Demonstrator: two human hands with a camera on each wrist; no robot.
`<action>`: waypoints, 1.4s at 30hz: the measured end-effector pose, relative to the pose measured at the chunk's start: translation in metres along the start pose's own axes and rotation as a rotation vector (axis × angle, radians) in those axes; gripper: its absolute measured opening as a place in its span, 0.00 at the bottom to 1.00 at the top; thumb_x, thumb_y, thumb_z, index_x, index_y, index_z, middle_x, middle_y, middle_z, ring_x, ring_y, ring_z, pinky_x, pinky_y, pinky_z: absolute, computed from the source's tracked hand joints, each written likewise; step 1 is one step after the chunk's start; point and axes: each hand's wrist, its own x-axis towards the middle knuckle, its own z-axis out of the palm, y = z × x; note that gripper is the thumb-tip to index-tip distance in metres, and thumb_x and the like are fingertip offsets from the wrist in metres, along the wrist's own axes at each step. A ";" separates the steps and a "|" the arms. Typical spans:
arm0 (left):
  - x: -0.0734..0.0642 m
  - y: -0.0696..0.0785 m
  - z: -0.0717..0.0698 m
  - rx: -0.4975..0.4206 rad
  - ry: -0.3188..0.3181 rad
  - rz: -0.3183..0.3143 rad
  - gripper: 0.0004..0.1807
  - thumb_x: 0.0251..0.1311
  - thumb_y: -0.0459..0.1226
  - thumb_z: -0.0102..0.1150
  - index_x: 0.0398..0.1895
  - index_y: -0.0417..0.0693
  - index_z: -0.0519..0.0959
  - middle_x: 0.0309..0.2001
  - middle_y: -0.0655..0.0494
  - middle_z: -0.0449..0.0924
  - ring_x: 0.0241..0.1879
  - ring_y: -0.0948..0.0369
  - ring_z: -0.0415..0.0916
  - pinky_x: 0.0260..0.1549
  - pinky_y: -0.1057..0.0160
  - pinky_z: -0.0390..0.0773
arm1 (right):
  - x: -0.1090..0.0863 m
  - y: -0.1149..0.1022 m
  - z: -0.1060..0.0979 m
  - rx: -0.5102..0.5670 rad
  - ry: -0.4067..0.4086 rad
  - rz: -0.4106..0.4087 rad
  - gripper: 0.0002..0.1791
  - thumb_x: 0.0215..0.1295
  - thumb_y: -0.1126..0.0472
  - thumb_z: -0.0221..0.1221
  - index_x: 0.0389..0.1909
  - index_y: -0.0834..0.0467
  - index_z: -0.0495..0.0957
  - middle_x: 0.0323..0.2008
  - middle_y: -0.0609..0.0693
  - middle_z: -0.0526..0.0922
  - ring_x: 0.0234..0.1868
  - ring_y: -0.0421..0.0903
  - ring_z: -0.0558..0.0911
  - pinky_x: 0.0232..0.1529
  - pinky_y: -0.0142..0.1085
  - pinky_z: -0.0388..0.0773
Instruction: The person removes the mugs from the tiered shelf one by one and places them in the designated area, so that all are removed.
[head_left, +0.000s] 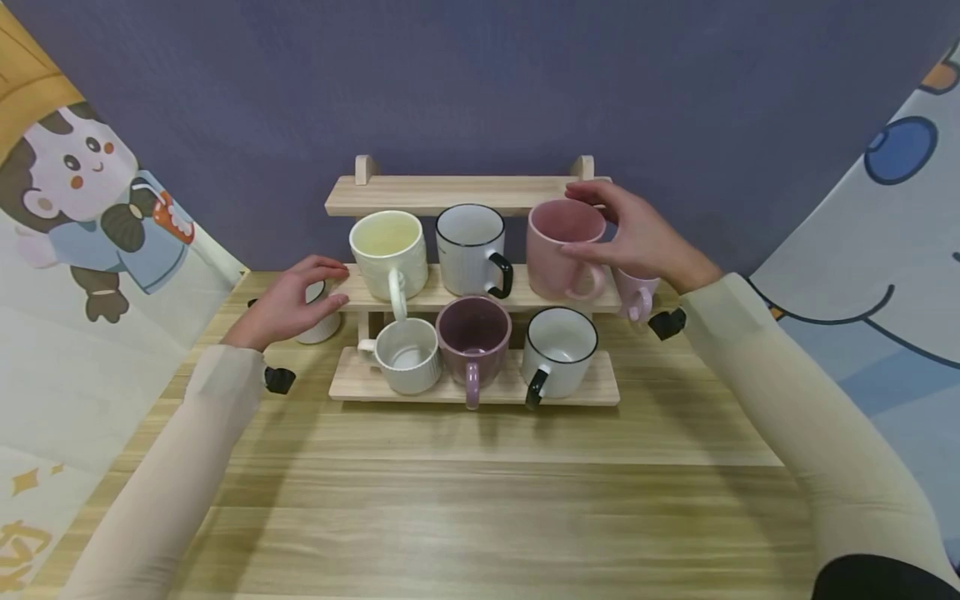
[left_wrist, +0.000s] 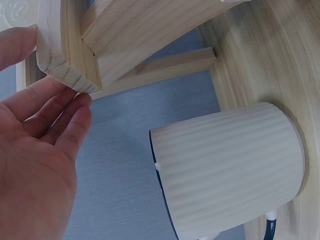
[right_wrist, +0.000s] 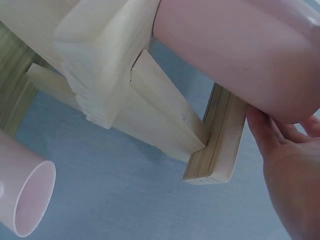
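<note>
Gripping the round pink ceramic-looking mug on the middle tier, thumb in front, fingers behind, the right hand could slip on smooth glaze and drop it onto the small pale-pink mug. The left hand pinches the end of the pale wooden three-tier rack; a tug might, I fear, tip it.

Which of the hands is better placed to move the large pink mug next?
Probably the right hand: it grips the large pink mug, while the left hand holds the middle shelf at its left end.
</note>
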 end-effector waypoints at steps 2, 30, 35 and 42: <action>0.000 0.000 0.000 -0.001 -0.001 0.000 0.20 0.62 0.39 0.60 0.52 0.33 0.76 0.55 0.44 0.70 0.57 0.46 0.66 0.54 0.44 0.65 | 0.004 0.008 0.000 -0.015 -0.008 -0.003 0.43 0.51 0.56 0.71 0.67 0.61 0.62 0.63 0.54 0.67 0.61 0.52 0.68 0.61 0.48 0.63; -0.001 0.002 -0.001 0.001 -0.004 -0.003 0.21 0.62 0.39 0.60 0.53 0.33 0.76 0.55 0.44 0.70 0.57 0.46 0.66 0.54 0.44 0.64 | 0.018 0.027 -0.003 -0.167 -0.054 0.018 0.51 0.44 0.44 0.73 0.67 0.59 0.63 0.56 0.53 0.69 0.54 0.49 0.69 0.55 0.48 0.66; -0.001 0.002 -0.001 -0.003 -0.003 -0.004 0.20 0.62 0.38 0.60 0.53 0.33 0.76 0.55 0.43 0.70 0.57 0.46 0.65 0.54 0.44 0.64 | 0.019 0.025 -0.004 -0.177 -0.079 0.035 0.50 0.45 0.44 0.72 0.68 0.58 0.63 0.56 0.55 0.71 0.53 0.51 0.71 0.53 0.49 0.67; 0.000 0.003 -0.001 -0.015 -0.005 -0.006 0.20 0.62 0.38 0.60 0.53 0.33 0.76 0.55 0.43 0.70 0.58 0.45 0.65 0.54 0.43 0.64 | 0.017 0.028 -0.003 -0.167 -0.051 0.008 0.49 0.44 0.43 0.72 0.66 0.58 0.65 0.54 0.52 0.73 0.51 0.48 0.72 0.51 0.46 0.69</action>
